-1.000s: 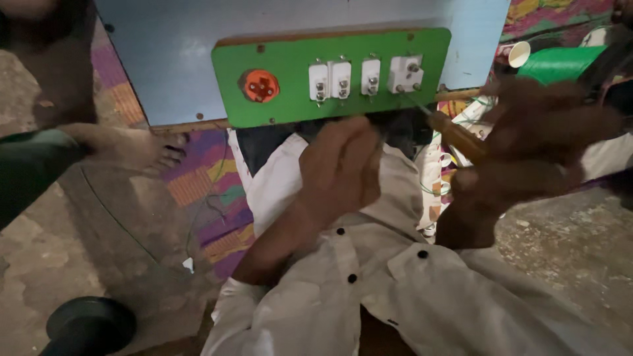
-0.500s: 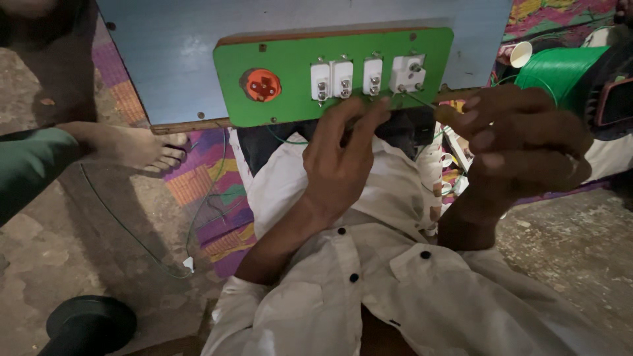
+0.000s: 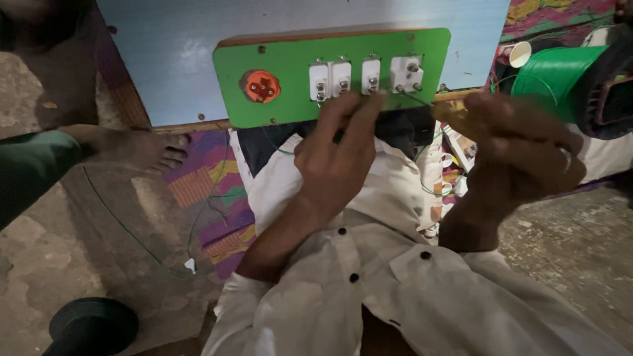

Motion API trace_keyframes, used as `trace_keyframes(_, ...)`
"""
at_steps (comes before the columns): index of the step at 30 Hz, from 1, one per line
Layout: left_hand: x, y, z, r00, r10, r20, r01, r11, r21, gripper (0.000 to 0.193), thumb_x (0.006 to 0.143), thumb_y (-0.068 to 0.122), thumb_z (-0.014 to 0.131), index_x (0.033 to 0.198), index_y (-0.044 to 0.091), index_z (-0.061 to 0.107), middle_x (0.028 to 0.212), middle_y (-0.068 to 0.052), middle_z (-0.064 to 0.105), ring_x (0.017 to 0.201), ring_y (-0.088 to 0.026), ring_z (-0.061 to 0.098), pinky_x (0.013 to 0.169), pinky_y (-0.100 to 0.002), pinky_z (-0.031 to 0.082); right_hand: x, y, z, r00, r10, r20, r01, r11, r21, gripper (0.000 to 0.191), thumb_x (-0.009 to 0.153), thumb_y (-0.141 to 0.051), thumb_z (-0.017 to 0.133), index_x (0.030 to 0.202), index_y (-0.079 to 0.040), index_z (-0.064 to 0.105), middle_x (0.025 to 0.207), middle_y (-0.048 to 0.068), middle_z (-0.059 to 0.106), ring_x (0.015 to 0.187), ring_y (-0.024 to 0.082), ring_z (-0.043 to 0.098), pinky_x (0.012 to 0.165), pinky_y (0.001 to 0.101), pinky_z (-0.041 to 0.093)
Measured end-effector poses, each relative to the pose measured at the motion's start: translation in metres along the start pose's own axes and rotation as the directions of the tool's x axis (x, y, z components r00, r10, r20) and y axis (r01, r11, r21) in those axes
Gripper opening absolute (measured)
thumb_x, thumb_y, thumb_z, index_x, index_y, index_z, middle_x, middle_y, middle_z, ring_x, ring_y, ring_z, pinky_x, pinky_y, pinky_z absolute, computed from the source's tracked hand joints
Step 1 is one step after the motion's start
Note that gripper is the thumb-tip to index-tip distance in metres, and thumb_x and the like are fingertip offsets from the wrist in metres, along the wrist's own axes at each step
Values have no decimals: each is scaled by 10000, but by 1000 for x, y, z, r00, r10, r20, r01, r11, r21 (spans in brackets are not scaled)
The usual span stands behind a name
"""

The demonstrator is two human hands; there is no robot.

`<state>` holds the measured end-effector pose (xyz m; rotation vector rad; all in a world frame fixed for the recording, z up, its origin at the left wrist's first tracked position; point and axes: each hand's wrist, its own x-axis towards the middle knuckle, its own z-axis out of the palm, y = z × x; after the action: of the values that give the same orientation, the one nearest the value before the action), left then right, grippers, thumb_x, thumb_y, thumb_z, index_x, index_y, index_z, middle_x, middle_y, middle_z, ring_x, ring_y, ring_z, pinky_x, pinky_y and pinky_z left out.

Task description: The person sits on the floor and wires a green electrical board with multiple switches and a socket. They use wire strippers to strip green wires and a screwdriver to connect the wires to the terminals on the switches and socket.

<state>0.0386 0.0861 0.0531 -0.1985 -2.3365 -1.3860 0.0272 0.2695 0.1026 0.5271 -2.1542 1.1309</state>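
Note:
A green switch panel (image 3: 290, 59) leans upright against a light blue board (image 3: 171, 53). It carries an orange round socket (image 3: 262, 86) and several white switch and socket backs (image 3: 369, 74). My left hand (image 3: 336, 158) reaches up, its fingertips pinched together at the panel's lower edge under the switches; whether they pinch something is hidden. My right hand (image 3: 521, 158), blurred, grips a screwdriver by its yellowish handle (image 3: 452, 112). Its thin shaft points at the terminals of the rightmost white socket (image 3: 405, 74).
A spool of green wire (image 3: 554, 79) and a paper cup (image 3: 519, 54) lie at the upper right. Another person's bare foot (image 3: 138, 148) rests at the left on a patterned mat (image 3: 204, 191). A thin green wire (image 3: 132, 231) trails over the floor. A black round object (image 3: 92, 326) sits at the bottom left.
My left hand has risen from my lap to the panel's lower edge. My right hand has brought the screwdriver tip up to the rightmost socket.

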Motion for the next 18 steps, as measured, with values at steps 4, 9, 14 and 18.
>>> trace_keyframes(4, 6, -1, -1, 993, 50, 110, -57, 996, 65, 396, 933, -49, 719, 1305, 82, 681, 1229, -67, 615, 1031, -221, 690, 832, -306, 570, 1, 0, -2, 1000, 18, -15, -17, 996, 88, 124, 989, -63, 753, 992, -60, 629, 1010, 146, 699, 927, 282, 729, 780, 382, 646)
trace_keyframes(9, 11, -2, -2, 973, 164, 161, -187, 972, 139, 416, 935, -3, 682, 1347, 44, 649, 1300, -89, 597, 1041, -261, 612, 888, -362, 517, 2, -6, -3, 1000, 19, -11, -20, 999, -29, 149, 948, -88, 802, 1030, -96, 678, 1036, 76, 657, 926, 227, 664, 797, 361, 618)
trace_keyframes(14, 19, -15, 4, 942, 260, 211, -280, 958, 70, 427, 925, 1, 695, 1349, 26, 647, 1313, -67, 598, 1044, -252, 570, 918, -399, 486, 5, -12, -3, 998, -39, 46, 45, 988, -147, 204, 908, -112, 851, 1068, -131, 727, 1063, 5, 615, 925, 171, 599, 814, 341, 590)
trace_keyframes(18, 18, -17, 11, 959, 221, 176, -234, 971, 51, 442, 890, -6, 686, 1320, 92, 655, 1323, -15, 596, 1099, -226, 576, 896, -361, 480, 19, -14, 6, 997, -72, -17, 71, 996, -49, 286, 813, -163, 905, 1045, -157, 739, 1147, -35, 594, 998, 97, 585, 779, 304, 566)
